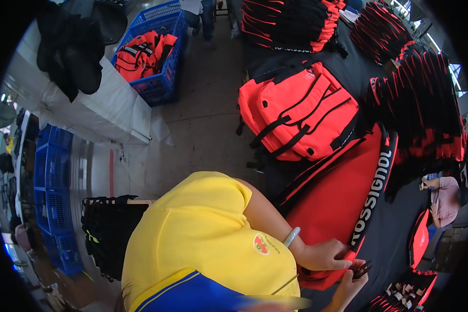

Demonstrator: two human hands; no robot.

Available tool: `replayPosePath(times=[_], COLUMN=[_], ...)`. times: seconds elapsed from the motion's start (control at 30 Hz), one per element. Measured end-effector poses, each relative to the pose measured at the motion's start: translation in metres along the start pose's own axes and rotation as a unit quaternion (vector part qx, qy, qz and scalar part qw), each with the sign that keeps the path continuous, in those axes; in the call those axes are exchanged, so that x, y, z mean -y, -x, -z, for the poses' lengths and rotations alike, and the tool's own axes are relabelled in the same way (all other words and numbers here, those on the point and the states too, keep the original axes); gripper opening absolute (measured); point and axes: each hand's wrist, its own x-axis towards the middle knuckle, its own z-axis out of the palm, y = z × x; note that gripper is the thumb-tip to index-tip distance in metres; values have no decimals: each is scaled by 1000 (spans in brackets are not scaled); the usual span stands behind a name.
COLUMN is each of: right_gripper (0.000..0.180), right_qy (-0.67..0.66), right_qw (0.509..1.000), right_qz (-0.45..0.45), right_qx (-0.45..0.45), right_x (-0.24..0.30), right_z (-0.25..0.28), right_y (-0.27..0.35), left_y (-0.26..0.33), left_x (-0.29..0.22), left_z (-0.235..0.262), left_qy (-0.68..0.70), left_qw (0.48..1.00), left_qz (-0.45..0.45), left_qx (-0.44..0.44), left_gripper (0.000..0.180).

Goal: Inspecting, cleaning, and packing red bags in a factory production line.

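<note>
A red panel point(338, 208) with a black strip lies flat on the dark bench point(390, 244), just below a red backpack point(299, 112). It is pressed near its lower end by the left hand point(322, 256), fingers point(343, 262) laid flat and close together on the fabric. A small dark clip point(362, 269) is pinched by the right hand point(351, 283) just beside the panel's edge. Stacks of black-and-red pieces point(421, 99) are seen at the bench's far side, a blue crate point(158, 86) on the floor.
</note>
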Motion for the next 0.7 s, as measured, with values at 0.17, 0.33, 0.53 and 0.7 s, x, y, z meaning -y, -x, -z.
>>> replayPosePath(times=[0.17,0.33,0.53,0.7], right_gripper=[20,16,25,26], right_qy=[-48,-53,-121,-277], right_qw=[997,994,992,957], right_qz=[44,29,-9,-70], right_qx=[38,86,41,45], right_x=[28,24,-3,-65], right_z=[-5,-10,-20,-8], right_y=[11,15,9,14], left_y=[-2,1,-2,-7], left_x=[-8,-7,-18,-8], left_z=[6,5,11,6], left_qy=[-24,10,-11,-1], left_qw=[992,992,983,978], left_qz=[109,110,148,177], left_qx=[57,62,105,107], left_gripper=[42,52,62,70])
